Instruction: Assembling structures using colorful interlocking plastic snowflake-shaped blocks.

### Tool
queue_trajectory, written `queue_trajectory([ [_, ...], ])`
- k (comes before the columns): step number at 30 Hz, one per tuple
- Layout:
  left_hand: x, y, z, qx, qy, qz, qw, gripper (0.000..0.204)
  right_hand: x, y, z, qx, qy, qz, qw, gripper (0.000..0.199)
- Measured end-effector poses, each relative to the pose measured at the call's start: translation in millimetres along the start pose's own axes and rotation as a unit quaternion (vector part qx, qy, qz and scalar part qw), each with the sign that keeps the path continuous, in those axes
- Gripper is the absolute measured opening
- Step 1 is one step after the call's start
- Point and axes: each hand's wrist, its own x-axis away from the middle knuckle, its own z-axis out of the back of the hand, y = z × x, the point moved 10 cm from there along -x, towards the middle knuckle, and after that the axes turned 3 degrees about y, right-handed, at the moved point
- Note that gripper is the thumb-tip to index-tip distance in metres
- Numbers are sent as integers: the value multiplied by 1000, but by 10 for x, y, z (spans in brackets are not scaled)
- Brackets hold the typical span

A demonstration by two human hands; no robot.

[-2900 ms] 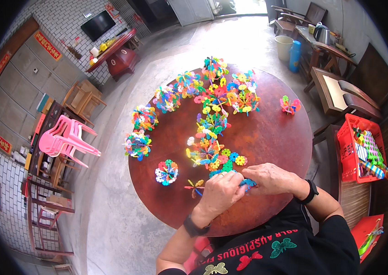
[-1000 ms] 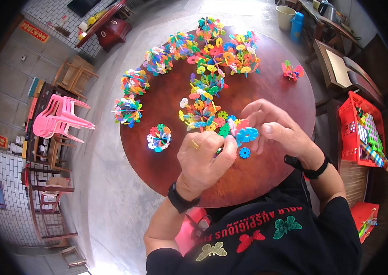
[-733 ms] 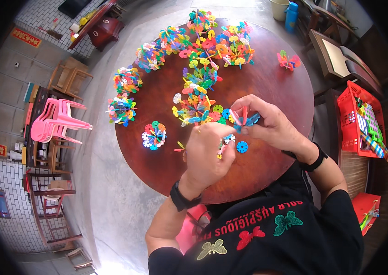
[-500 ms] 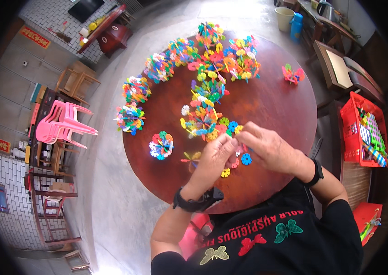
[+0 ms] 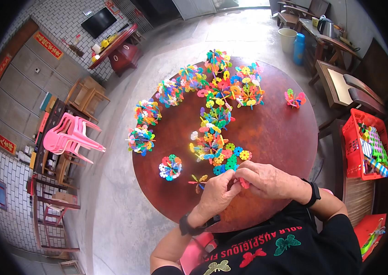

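Observation:
My left hand [image 5: 217, 193] and my right hand [image 5: 272, 181] meet fingertip to fingertip over the near part of the round table [image 5: 276, 133]. A pinkish-red notched plastic disc [image 5: 244, 183] shows under the pinched fingers of my right hand. My left thumb and fingers press together right beside it; whatever they grip is hidden. Just beyond lie loose interlocking discs [image 5: 232, 161] in green, blue, yellow and orange. Left of my left hand sits a small joined piece [image 5: 199, 182] with yellow and orange discs. Farther left is a round multicoloured disc ball [image 5: 170, 167].
Several disc balls [image 5: 148, 112] curve along the table's left and far side. A chain of joined discs [image 5: 215, 118] runs down the middle. A small red cluster [image 5: 295, 98] sits at the right. Beside the table stand a red basket [image 5: 351, 151] and pink stools [image 5: 72, 133].
The view has tilted, so the table sits lower and more of the far floor shows. My hands remain together, and more of the pinkish-red disc shows between them.

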Motion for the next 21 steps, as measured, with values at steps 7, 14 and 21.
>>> queue_trajectory([
  [7,84,480,19,-229,46,-194,953,11,33,208,22,-176,-15,-81,981,37],
  [14,233,639,-49,-345,-3,-261,902,9,155,303,-261,-233,-168,-163,944,46],
  [21,306,758,-30,-337,-25,-295,894,9,280,226,-492,-383,-204,-304,848,53],
])
